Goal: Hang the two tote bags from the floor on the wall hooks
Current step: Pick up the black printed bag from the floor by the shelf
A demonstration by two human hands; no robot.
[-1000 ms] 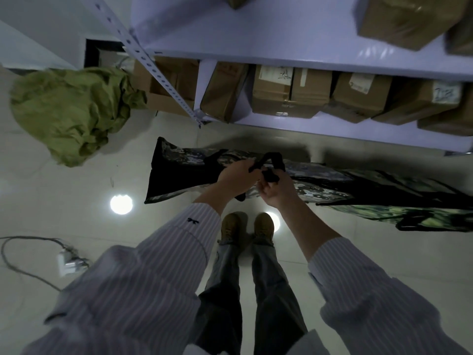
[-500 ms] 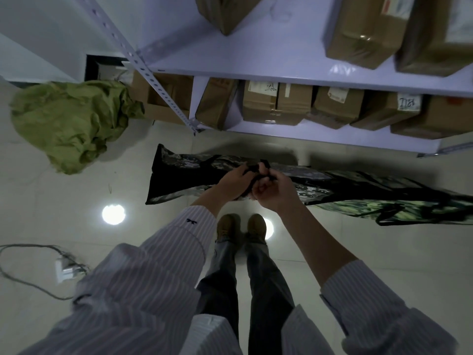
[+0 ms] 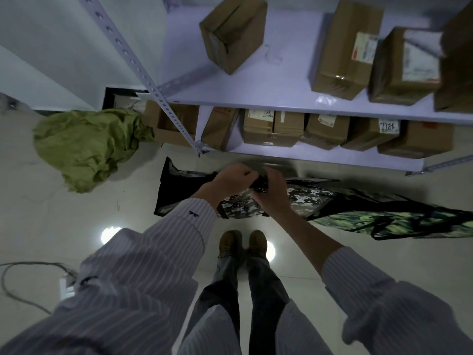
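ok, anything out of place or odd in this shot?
A crumpled green cloth lies dumped on the floor by the shelf post, a loose cable trails at lower left, and one box on the upper shelf sits skewed. The left hand and right hand grip the patterned tote.

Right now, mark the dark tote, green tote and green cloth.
dark tote (image 3: 179, 193): head view, black left end.
green tote (image 3: 389, 221): head view, printed side panel.
green cloth (image 3: 84, 144): head view, middle of the heap.
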